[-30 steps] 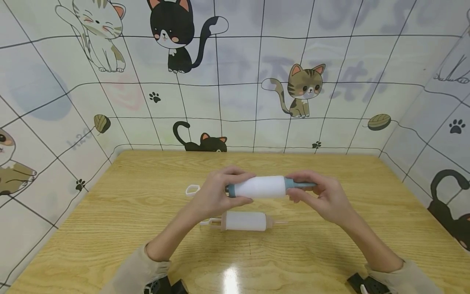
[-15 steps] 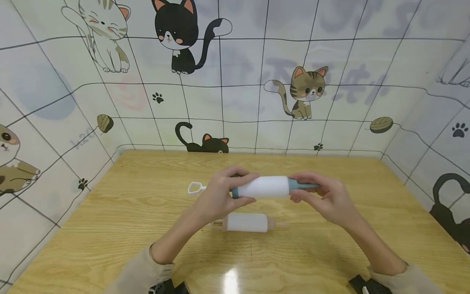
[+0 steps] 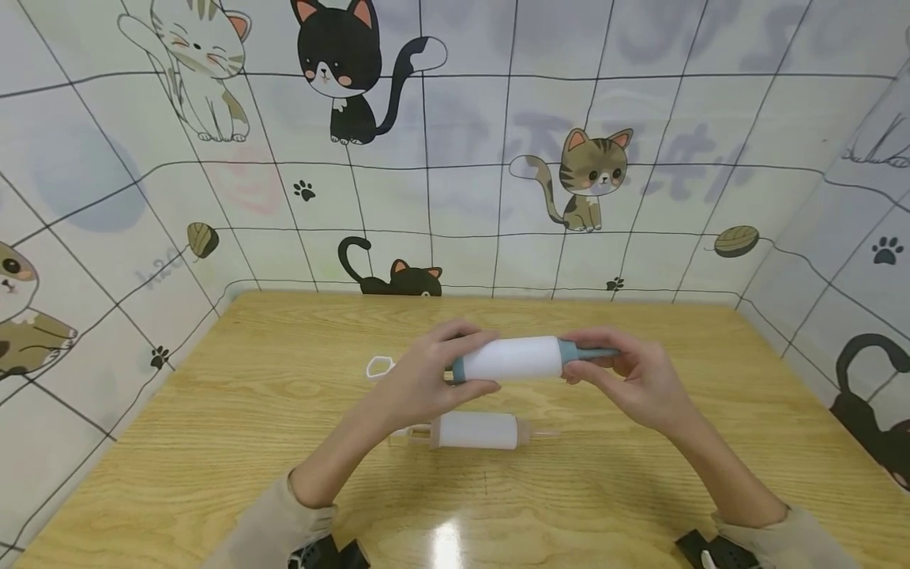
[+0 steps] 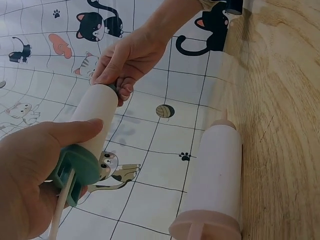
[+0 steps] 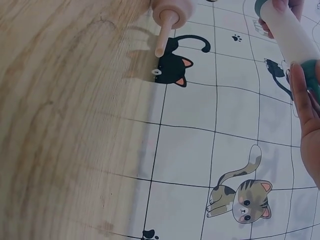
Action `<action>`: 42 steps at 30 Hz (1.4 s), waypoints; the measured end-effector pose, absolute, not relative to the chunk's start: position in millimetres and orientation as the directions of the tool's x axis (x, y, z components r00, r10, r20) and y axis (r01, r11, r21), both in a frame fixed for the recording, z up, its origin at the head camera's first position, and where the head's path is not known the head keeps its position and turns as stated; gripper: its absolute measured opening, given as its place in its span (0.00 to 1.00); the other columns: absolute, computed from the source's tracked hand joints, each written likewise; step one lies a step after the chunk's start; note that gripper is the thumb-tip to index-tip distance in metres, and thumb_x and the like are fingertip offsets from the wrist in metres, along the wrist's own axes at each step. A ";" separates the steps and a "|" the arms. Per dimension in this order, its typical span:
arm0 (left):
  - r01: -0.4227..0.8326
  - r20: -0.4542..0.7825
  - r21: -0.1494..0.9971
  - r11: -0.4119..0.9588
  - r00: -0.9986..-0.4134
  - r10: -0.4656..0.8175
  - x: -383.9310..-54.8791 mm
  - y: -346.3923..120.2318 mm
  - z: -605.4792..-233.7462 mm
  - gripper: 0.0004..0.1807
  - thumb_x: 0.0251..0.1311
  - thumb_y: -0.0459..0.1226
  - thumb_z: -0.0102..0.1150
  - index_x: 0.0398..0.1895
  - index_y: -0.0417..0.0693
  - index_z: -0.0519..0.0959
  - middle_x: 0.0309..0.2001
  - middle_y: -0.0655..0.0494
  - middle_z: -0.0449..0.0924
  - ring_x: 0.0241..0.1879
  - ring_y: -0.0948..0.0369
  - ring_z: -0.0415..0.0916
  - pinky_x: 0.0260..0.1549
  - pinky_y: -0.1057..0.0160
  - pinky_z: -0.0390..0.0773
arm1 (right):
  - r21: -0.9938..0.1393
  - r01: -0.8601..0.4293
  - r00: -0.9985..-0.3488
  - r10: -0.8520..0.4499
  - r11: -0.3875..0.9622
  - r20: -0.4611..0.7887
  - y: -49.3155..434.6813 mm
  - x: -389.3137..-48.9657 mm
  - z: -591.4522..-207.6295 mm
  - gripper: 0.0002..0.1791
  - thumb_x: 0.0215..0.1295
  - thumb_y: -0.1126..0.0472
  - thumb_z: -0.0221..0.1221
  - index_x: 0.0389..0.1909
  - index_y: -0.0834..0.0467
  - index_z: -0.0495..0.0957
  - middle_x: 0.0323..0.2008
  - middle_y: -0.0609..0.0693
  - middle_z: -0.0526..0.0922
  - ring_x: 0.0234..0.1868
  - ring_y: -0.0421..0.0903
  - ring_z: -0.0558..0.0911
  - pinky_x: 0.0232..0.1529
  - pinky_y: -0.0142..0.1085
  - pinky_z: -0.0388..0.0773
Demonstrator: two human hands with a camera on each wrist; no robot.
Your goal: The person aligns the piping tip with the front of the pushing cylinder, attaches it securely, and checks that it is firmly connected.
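A large plastic syringe (image 3: 515,359) with a white barrel and blue-green ends is held level over the table by both hands. My left hand (image 3: 430,371) grips its rear collar, thumb and fingers on opposite sides. Behind that hand the white plunger rod (image 4: 62,202) sticks out, ending in a loop handle (image 3: 380,366). With thumb and fingers my right hand (image 3: 636,379) pinches the tapered nozzle end, covering part of it. A second syringe (image 3: 478,431), white with pale pink ends, lies nearer the body; the left wrist partly hides its handle.
The wooden table (image 3: 569,506) meets a wall sheet (image 3: 462,197) printed with cats and grid lines at the back and sides. Dark wrist devices (image 3: 327,553) sit at both sleeves.
Both hands and the held syringe have shifted slightly to the right. The left wrist now covers more of the lying syringe's handle. The grip of both hands looks the same.
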State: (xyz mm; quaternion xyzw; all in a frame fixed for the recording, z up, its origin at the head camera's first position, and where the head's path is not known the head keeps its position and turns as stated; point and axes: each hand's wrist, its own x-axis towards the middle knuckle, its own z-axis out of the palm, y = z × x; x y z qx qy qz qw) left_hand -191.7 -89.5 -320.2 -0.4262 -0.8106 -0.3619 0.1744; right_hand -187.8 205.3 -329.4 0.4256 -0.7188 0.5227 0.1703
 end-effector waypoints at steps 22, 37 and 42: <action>0.749 0.496 0.507 0.426 -0.658 0.567 -211.6 -106.2 -328.3 0.24 0.53 0.37 0.77 0.54 0.41 0.83 0.52 0.49 0.82 0.49 0.54 0.79 0.44 0.62 0.81 | -0.607 -0.725 -0.681 -0.469 0.325 0.562 208.1 -204.6 -342.1 0.17 0.57 0.78 0.67 0.47 0.62 0.82 0.32 0.49 0.87 0.26 0.44 0.86 0.30 0.34 0.83; 0.666 0.360 0.516 0.539 -0.739 0.569 -234.0 -110.6 -345.7 0.24 0.54 0.38 0.76 0.54 0.41 0.83 0.52 0.50 0.81 0.49 0.55 0.78 0.46 0.60 0.80 | -0.602 -0.609 -0.784 -0.506 0.516 0.359 213.6 -229.3 -353.2 0.03 0.67 0.67 0.64 0.40 0.60 0.85 0.26 0.40 0.83 0.23 0.42 0.82 0.25 0.36 0.81; 0.665 0.325 0.491 0.562 -0.739 0.590 -241.4 -109.6 -350.5 0.23 0.55 0.37 0.75 0.54 0.39 0.82 0.51 0.49 0.81 0.48 0.56 0.77 0.45 0.63 0.80 | -0.617 -0.551 -0.813 -0.528 0.562 0.246 213.4 -238.8 -356.6 0.04 0.68 0.63 0.64 0.39 0.60 0.84 0.26 0.46 0.84 0.24 0.45 0.83 0.27 0.39 0.82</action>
